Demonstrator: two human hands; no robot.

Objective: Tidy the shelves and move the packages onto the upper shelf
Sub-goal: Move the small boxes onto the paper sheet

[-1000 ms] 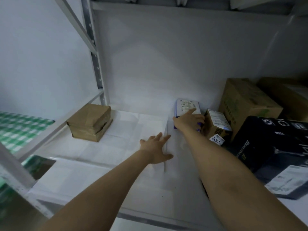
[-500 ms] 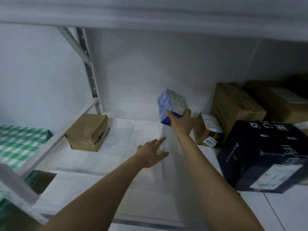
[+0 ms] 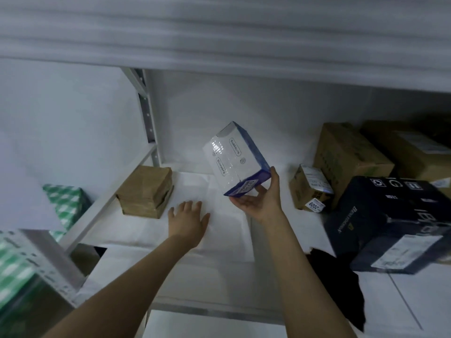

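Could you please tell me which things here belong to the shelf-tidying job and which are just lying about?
Job: blue-and-white box in the right hand; brown parcel; labelled carton; black box; upper shelf.
Lying about: green checked bundle; black fabric; shelf paper.

The person works bare-armed. The left arm (image 3: 136,276), in from seven o'clock, is uncovered as far up as one can see; so is the right arm (image 3: 300,269), in from five o'clock. Left hand (image 3: 189,220) and right hand (image 3: 260,203) are bare too.
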